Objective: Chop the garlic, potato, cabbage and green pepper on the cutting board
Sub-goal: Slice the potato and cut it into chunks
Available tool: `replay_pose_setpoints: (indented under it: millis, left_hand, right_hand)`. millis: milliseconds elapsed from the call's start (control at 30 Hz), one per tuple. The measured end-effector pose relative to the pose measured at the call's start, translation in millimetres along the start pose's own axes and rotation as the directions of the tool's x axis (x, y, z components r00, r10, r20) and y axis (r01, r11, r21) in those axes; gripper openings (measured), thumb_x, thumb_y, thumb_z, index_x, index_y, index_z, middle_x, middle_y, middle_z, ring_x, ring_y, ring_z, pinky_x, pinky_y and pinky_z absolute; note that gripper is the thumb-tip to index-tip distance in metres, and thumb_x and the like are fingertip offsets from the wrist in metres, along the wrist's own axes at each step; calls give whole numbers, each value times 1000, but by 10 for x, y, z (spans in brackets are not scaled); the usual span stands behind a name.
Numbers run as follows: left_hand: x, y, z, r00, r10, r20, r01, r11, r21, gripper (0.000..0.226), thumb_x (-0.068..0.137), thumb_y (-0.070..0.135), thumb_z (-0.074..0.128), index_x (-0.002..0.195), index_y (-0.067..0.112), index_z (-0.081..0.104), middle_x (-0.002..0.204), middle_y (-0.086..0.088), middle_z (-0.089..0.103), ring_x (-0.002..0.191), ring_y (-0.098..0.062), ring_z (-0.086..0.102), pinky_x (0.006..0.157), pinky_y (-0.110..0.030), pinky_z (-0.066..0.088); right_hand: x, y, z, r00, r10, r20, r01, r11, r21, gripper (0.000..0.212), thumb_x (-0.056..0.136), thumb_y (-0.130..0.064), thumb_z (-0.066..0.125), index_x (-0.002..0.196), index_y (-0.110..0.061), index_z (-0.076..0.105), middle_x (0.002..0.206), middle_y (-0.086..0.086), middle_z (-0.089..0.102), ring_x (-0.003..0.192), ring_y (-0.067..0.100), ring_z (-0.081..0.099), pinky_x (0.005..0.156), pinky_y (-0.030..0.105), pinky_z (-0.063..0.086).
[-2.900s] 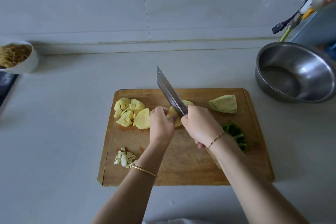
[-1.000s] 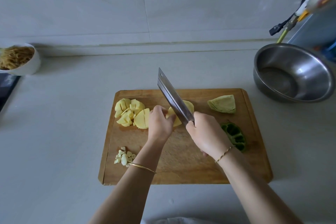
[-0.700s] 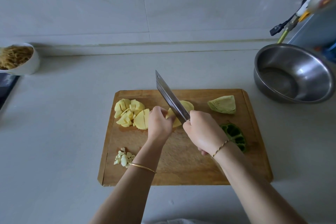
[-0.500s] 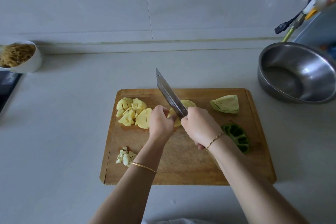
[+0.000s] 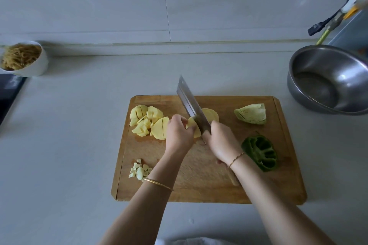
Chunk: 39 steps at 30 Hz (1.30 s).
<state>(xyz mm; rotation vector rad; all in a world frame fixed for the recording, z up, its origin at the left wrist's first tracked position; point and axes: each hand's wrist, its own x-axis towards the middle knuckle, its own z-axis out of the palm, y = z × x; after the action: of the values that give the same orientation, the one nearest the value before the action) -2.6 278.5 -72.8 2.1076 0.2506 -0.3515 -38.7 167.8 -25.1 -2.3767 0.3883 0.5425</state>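
Observation:
A wooden cutting board (image 5: 199, 189) lies on the pale counter. My right hand (image 5: 222, 141) grips a cleaver (image 5: 189, 103) whose blade is down in a potato piece (image 5: 209, 114). My left hand (image 5: 179, 133) holds that piece with curled fingers, just left of the blade. Cut potato chunks (image 5: 146, 120) are heaped at the board's upper left. Chopped garlic (image 5: 139, 170) lies at its lower left. A cabbage wedge (image 5: 252, 113) sits at the upper right, and a halved green pepper (image 5: 260, 152), cut side up, lies below it.
A steel bowl (image 5: 328, 79) stands on the counter to the right of the board. At the far left, a white bowl of noodles (image 5: 23, 58) sits beside a dark appliance edge (image 5: 9, 93). A hose and nozzle (image 5: 338, 16) hang at the upper right.
The cleaver has gone up and down in the potato piece several times. My left hand has stayed on the piece, and the other vegetables have not moved.

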Motion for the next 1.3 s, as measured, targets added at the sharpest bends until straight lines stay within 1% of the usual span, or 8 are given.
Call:
replay_pose_setpoints:
  millis: [67,133,367,533,667,867,1067,1300]
  left_hand:
    - [2,-17,-2,1000,8,-1,-8,1000,6,24,88,20,65,106,14,49,102,-4,54,89,-24,62,76,-44,57]
    - [-7,-7,-10,1000,6,-3,-6,1000,2,24,88,20,65,104,16,48,103,-4,53,91,-23,61,77,-44,57]
    - [-50,15,-38,1000,-14,17,14,1000,-19,20,90,19,61,105,16,48,107,-7,52,91,-23,60,70,-42,59]
    - [-64,1,-19,1000,5,-8,-5,1000,-6,20,90,19,62,102,20,47,105,-4,53,90,-20,59,76,-41,58]
    - [-79,9,-10,1000,20,-22,-20,1000,7,22,89,20,64,104,15,48,100,-5,54,88,-22,60,74,-41,58]
    - [-74,7,-10,1000,8,-18,-8,1000,19,22,90,20,62,106,13,48,99,-5,54,87,-23,61,77,-41,58]
    - [-57,4,5,1000,1,-17,-1,1000,14,20,90,21,63,101,17,47,101,-6,55,86,-24,63,77,-43,58]
    - [-52,28,17,998,39,-44,-35,996,86,20,90,19,63,103,11,50,102,-8,56,87,-25,61,80,-43,55]
  right_hand:
    - [4,77,-49,1000,22,-3,-21,992,128,9,95,-14,42,90,-8,46,70,6,50,43,19,50,35,25,41]
    - [12,157,-103,999,29,-12,-27,981,193,11,92,-10,42,84,-6,49,65,5,45,43,18,44,37,22,33]
    - [-90,207,-307,999,38,13,-40,914,404,11,89,-6,36,81,-8,43,55,8,37,28,16,35,35,24,35]
    - [-250,153,-308,998,-25,-51,38,961,274,16,95,-15,36,85,-6,45,51,8,45,28,19,45,36,26,39]
    - [-383,119,-253,995,-73,-68,80,990,120,20,98,-20,37,83,-11,47,55,3,47,25,8,45,33,21,39]
    - [-417,87,-227,995,-84,-58,88,994,68,22,98,-21,38,95,-7,54,60,1,49,32,10,47,33,21,41]
    - [-409,47,-227,996,-70,-52,71,997,22,23,97,-20,37,90,-5,52,60,1,47,41,13,48,41,29,46]
    - [-400,-51,-243,995,-83,-47,79,993,-92,18,99,-18,34,95,-10,50,64,-3,45,46,9,47,45,23,45]
